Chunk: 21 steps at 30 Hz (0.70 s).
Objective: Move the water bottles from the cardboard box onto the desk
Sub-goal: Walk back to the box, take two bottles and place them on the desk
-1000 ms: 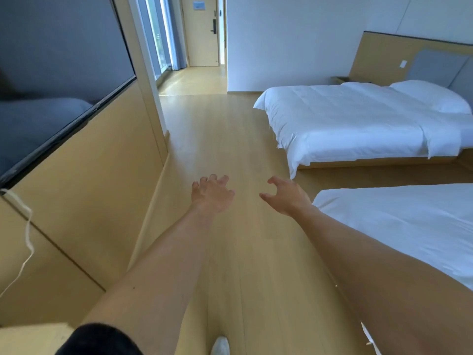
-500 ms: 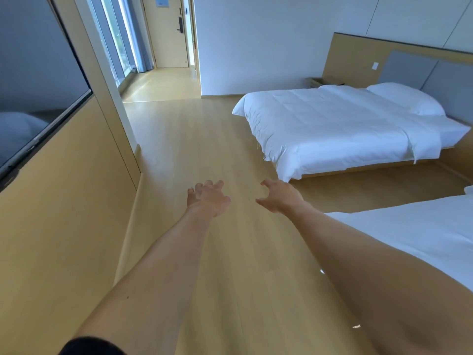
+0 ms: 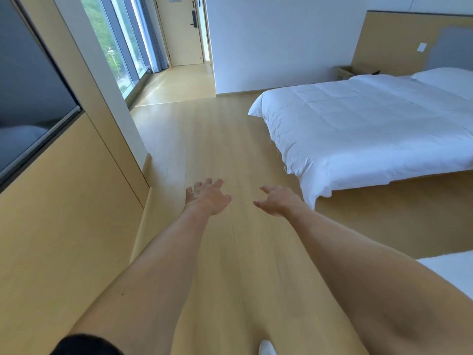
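Both arms reached forward over the wooden floor (image 3: 217, 139), bare from the short dark sleeve (image 3: 87, 345) at the lower left. The left hand (image 3: 207, 197) was held out with fingers spread and relaxed, grasping nothing. The right hand (image 3: 277, 201) was just beside it, apart by a narrow gap, thumb and fingers extended and loose, also empty. Neither hand touched anything.

A cardboard box (image 3: 357, 70) sat at the far right, beyond the head end of the far bed (image 3: 358, 129), against the wooden headboard panel (image 3: 399, 42). It was small and partly hidden by the bedding; its flaps appeared open, but whether it held the water bottles could not be told. It lay well apart from both hands.

The far bed had white bedding and a white pillow (image 3: 445, 79). A corner of a second white bed (image 3: 453, 272) showed at the right edge, near the right forearm. On the left ran a wood-panelled wall (image 3: 64, 213) carrying a dark screen (image 3: 28, 93). Past it stood tall windows (image 3: 115, 44) with greenery outside and a curtain (image 3: 153, 39), then a wooden door (image 3: 184, 29) with a dark handle. The tip of a white shoe (image 3: 266, 348) showed at the bottom edge.
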{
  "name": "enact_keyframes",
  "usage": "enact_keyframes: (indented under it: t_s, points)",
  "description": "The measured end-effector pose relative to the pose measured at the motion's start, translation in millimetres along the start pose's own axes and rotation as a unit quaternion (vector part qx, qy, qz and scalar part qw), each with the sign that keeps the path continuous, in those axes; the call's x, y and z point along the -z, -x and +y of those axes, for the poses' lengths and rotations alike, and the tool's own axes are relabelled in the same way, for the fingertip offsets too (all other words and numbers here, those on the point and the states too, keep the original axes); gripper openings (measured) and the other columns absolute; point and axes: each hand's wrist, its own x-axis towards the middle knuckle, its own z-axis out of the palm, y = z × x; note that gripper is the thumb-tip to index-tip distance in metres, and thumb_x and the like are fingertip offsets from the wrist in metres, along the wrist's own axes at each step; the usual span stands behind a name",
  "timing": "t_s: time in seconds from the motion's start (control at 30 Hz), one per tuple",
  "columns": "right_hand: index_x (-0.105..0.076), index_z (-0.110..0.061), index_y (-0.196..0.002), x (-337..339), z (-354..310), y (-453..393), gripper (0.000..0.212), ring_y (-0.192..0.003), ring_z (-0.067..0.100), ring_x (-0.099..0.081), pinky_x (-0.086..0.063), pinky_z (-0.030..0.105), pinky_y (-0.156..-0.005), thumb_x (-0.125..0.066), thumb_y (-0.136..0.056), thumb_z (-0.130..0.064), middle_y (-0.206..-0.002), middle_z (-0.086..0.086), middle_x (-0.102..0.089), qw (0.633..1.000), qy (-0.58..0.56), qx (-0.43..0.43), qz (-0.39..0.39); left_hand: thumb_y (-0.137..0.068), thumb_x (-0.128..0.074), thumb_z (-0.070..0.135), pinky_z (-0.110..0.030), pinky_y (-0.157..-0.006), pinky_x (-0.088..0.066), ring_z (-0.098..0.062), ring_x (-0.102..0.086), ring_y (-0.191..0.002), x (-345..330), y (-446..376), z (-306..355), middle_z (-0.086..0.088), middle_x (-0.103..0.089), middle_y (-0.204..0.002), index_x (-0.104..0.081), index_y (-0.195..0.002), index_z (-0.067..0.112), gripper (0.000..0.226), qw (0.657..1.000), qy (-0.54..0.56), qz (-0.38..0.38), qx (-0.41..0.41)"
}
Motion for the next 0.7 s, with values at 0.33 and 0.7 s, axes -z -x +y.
enact_keyframes:
  t_s: [0.33,0.7]
  points:
    - [-0.017,-0.038,-0.157,84,-15,-190,0.069,-0.152,0.024,-0.013,-0.020,0.050,-0.121,-0.038,-0.097,-0.064,-0.167,0.002,-0.014,0.996,0.064,0.043,0.036,-0.099,-0.042,0.058,-0.048,-0.125,-0.003,-0.022,-0.004,-0.156,58,-183,21,0.004,-0.005,-0.169,-0.019,-0.158,0.038,0.066,0.999,0.033,0.009,0.006]
    - [-0.018,-0.039,-0.157,127,-63,-392,0.069,-0.152,0.023,-0.014,-0.019,0.049,-0.121,-0.040,-0.096,-0.063,-0.166,0.002,-0.015,0.997,0.058,0.026,0.032,-0.102,-0.040,0.053,-0.050,-0.125,-0.005,-0.024,-0.007,-0.155,95,-389,-11,0.001,-0.008,-0.169,-0.022,-0.158,0.035,0.062,0.999,0.041,0.007,-0.007]
